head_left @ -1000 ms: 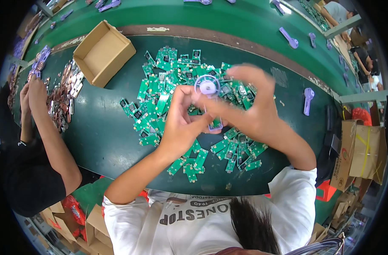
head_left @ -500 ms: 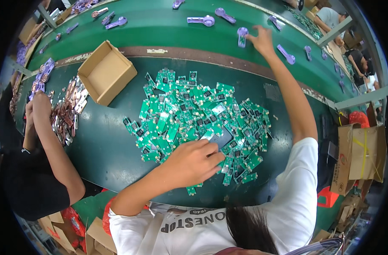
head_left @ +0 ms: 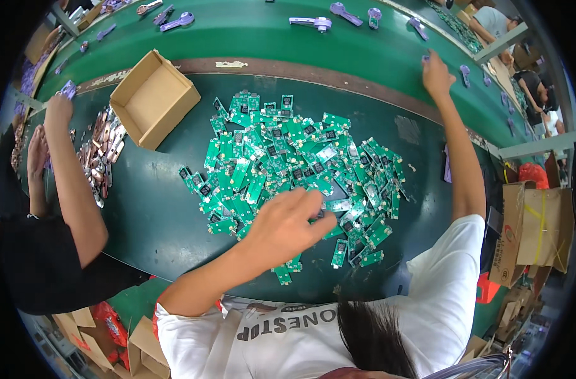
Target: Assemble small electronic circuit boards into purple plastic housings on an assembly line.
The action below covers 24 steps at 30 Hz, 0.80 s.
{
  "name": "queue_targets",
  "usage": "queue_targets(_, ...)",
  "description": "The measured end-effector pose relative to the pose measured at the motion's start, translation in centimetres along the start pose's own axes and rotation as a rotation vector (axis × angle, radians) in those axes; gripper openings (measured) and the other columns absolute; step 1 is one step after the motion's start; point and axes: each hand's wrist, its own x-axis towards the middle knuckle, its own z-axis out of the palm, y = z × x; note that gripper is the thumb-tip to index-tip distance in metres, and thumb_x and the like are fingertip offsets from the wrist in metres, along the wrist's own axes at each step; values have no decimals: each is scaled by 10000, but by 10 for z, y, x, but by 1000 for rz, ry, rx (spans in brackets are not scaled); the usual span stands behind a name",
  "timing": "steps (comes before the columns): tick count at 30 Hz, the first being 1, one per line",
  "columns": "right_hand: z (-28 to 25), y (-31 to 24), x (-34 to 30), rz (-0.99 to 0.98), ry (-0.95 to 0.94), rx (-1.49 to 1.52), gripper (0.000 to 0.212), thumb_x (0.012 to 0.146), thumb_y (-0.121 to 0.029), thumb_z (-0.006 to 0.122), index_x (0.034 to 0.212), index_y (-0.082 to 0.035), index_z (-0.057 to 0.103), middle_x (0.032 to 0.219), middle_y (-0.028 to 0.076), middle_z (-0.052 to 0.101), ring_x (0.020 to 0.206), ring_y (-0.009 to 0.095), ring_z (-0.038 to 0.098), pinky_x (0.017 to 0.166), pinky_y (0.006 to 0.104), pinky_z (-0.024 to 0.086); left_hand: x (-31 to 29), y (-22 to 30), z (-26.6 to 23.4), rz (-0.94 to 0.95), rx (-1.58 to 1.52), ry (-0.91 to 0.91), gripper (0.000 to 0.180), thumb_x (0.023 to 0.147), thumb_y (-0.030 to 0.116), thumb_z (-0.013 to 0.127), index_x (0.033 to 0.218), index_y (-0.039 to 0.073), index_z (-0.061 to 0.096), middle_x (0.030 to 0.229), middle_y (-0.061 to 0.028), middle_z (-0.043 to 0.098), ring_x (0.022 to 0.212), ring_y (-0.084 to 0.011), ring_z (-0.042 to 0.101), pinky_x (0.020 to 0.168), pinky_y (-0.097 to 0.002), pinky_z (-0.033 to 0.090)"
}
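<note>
The left hand [head_left: 291,218] is curled over the near side of a heap of green circuit boards [head_left: 269,151], spread on the dark green surface [head_left: 155,208]; I can't tell whether its fingers pinch a board. The boards point every which way: one just right of those fingers has its long axis left to right. Right of the heap, a purple housing [head_left: 447,169], partly covered by the right forearm, runs near to far. Left of the heap's far part sits an open cardboard box [head_left: 174,104], its bare inside showing, with loose metal pieces [head_left: 101,148] beyond its left side. Past the heap's far right, the right hand [head_left: 437,74] is over the green belt [head_left: 250,38], fingers bunched at a purple piece [head_left: 425,58]; whether it is gripped I can't make out. Farther beyond the heap, a long purple housing [head_left: 310,23] lies crosswise, round end rightward.
</note>
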Motion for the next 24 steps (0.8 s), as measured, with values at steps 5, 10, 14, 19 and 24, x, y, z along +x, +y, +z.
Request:
queue_targets(5,-104,-73,-73,36,-139,1465,356,937,-165,511,1288,-119,465,906,51,569,844,147,594,700,276,470,4,-2,3,-543,-602,308,92,884,1,580,964,8,536,756,-91,623,614,-183,629,522,-245,495)
queue_targets(10,-177,-152,-178,-201,-871,1525,385,776,-53,717,1099,-48,508,933,11,573,815,52,590,545,192,447,7,0,-5,-679,-829,377,155,905,-38,504,1009,18,604,793,-64,603,619,-121,611,520,-236,496)
queue_targets(14,-192,-163,-185,-236,-1023,1503,242,785,-94,700,1003,-13,633,910,48,551,837,110,566,636,258,508,6,-1,0,-384,-472,412,233,825,-64,571,1021,21,665,830,-74,559,628,-123,584,501,-242,507)
queue_targets(19,-187,-159,-193,-613,-486,1358,471,712,20,638,1173,-76,634,983,81,576,848,192,594,735,297,481,9,-3,-3,-264,-123,502,347,712,-32,731,1044,33,653,794,-58,532,592,-134,555,463,-254,498)
queue_targets(24,-191,-162,-197,-731,-172,1154,472,696,26,679,1153,-67,612,991,86,583,846,223,614,685,332,498,5,-8,-6,-211,31,493,340,697,-31,746,1020,28,658,784,-58,528,572,-149,546,438,-278,429)
